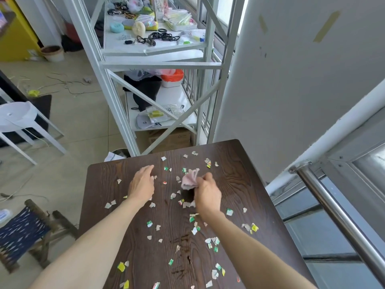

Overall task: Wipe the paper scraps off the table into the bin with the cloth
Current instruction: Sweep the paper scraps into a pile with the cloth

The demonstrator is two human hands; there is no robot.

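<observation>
Several torn paper scraps (pixel 212 243), white, green and yellow, lie scattered all over the dark wooden table (pixel 108 184). My right hand (pixel 207 193) is over the middle of the table, shut on a crumpled pink cloth (pixel 189 180) that it holds just above the surface. My left hand (pixel 141 182) hovers palm down with fingers spread over the left middle of the table, holding nothing. The bin (pixel 120 152) shows only as a rim with a white liner just beyond the table's far left edge.
A white metal shelf rack (pixel 158 63) loaded with small items stands behind the table. A grey wall panel (pixel 291 80) and a steel rail (pixel 337 215) run along the right. A white stool (pixel 18 119) and a blue folding stool (pixel 23 232) stand on the floor to the left.
</observation>
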